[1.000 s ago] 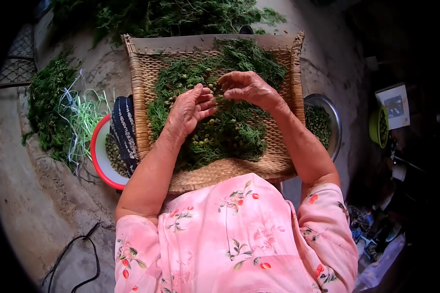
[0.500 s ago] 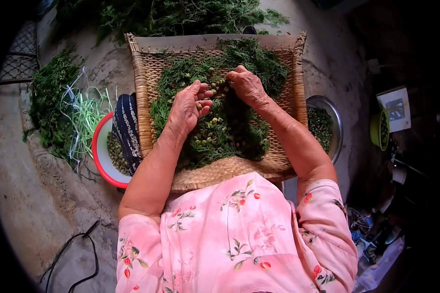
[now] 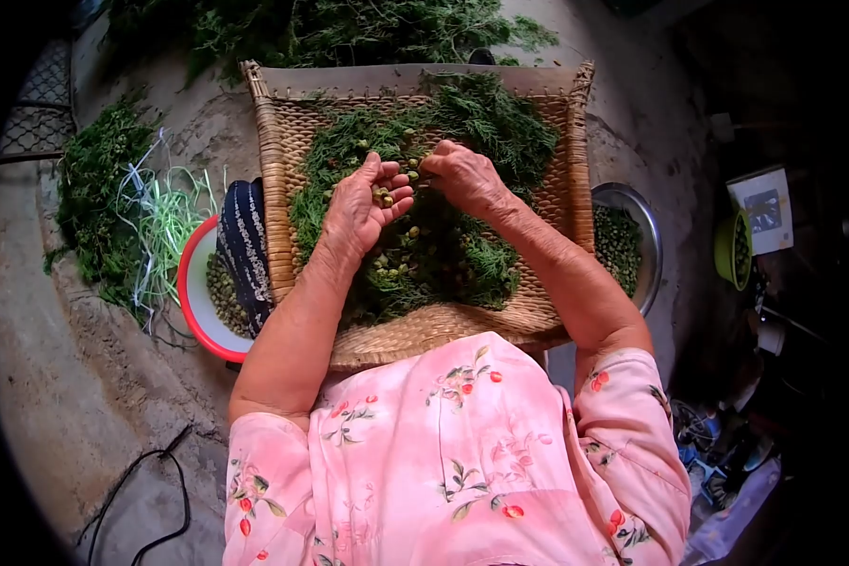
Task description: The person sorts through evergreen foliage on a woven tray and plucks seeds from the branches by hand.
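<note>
My left hand [image 3: 355, 206] is cupped palm up over the woven wicker tray [image 3: 577, 198], with a few small green cones [image 3: 384, 197] resting in its curled fingers. Close to its fingertips, my right hand [image 3: 467, 177] is closed in a pinch; what its fingertips hold is hidden. Feathery green conifer sprigs [image 3: 505, 123] cover much of the tray beneath both hands. Loose green and yellowish cones [image 3: 401, 272] lie among the sprigs, in the shade between my forearms.
Left of the tray stands a red-rimmed white basin [image 3: 194, 311] of cones, partly covered by dark patterned cloth [image 3: 244, 250]. A metal bowl [image 3: 653, 247] of green cones is at right. Cut branches [image 3: 330, 33] lie beyond the tray; pale plastic strings [image 3: 160, 226] lie left.
My right hand has moved left and slightly down, from over the sprigs toward my left hand. My left hand has turned a little more palm up, showing the cones.
</note>
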`<state>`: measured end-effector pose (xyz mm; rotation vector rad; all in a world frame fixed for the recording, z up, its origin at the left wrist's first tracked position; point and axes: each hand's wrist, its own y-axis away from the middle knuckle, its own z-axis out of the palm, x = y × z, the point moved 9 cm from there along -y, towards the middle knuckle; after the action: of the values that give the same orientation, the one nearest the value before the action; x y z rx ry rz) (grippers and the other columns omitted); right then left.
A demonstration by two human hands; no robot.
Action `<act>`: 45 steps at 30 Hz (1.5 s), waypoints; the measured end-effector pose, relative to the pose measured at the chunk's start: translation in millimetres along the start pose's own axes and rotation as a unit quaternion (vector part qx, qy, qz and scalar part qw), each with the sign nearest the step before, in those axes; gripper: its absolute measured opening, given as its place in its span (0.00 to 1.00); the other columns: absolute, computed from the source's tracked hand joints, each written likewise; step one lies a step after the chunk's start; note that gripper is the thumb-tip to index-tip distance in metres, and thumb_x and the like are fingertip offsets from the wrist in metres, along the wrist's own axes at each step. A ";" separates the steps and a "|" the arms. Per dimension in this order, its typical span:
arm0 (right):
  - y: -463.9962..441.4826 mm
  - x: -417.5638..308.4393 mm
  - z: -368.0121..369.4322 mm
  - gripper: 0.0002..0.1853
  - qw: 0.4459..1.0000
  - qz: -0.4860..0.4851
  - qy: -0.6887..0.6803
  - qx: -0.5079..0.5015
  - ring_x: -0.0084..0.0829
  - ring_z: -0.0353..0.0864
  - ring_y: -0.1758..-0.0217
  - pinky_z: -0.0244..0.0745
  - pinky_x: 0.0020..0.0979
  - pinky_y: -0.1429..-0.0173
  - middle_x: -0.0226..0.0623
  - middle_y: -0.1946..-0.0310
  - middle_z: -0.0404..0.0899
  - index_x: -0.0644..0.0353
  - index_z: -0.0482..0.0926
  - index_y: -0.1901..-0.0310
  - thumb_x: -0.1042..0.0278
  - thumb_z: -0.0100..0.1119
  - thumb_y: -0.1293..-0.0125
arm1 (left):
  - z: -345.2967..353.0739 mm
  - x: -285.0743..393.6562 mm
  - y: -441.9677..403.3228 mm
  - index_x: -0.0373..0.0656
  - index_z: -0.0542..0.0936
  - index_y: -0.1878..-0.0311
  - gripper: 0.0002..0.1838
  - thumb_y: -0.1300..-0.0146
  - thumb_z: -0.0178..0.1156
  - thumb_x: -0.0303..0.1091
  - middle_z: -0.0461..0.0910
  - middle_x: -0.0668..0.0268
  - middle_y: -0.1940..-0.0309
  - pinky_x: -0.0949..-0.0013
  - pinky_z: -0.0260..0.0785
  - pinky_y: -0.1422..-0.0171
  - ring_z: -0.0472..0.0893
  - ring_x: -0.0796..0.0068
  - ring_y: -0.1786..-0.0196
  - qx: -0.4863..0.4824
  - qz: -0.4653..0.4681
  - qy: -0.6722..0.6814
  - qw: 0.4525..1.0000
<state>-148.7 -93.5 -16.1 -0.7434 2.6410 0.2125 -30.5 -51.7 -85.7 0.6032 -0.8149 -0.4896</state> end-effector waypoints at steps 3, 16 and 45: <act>2.0 2.0 14.1 0.09 0.999 0.010 0.034 -0.003 0.42 0.77 0.57 0.74 0.39 0.56 0.41 0.63 0.73 0.56 0.79 0.62 0.73 0.57 0.46 | -1.0 1.0 1.8 0.36 0.76 0.56 0.21 0.33 0.52 0.48 0.77 0.60 0.65 0.68 0.77 0.62 0.78 0.70 0.65 0.007 0.001 0.002 1.000; 1.1 34.3 -18.6 0.08 0.980 0.084 -0.140 0.115 0.43 0.77 0.63 0.73 0.38 0.58 0.45 0.69 0.76 0.64 0.76 0.66 0.71 0.61 0.46 | -1.7 0.2 0.4 0.36 0.76 0.58 0.19 0.33 0.51 0.46 0.77 0.60 0.66 0.68 0.78 0.63 0.79 0.70 0.65 0.010 0.007 -0.008 1.000; -4.7 15.8 -20.0 0.13 0.994 0.009 0.009 0.109 0.45 0.78 0.58 0.76 0.39 0.58 0.42 0.60 0.73 0.56 0.75 0.58 0.80 0.52 0.45 | -7.2 7.6 -0.8 0.37 0.76 0.57 0.18 0.32 0.50 0.45 0.78 0.62 0.67 0.71 0.77 0.66 0.79 0.73 0.68 0.035 0.021 0.015 0.999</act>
<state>-165.1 -109.8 -4.4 -0.6525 2.6337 -0.0786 -20.5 -54.7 -86.1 0.6550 -0.8164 -0.4147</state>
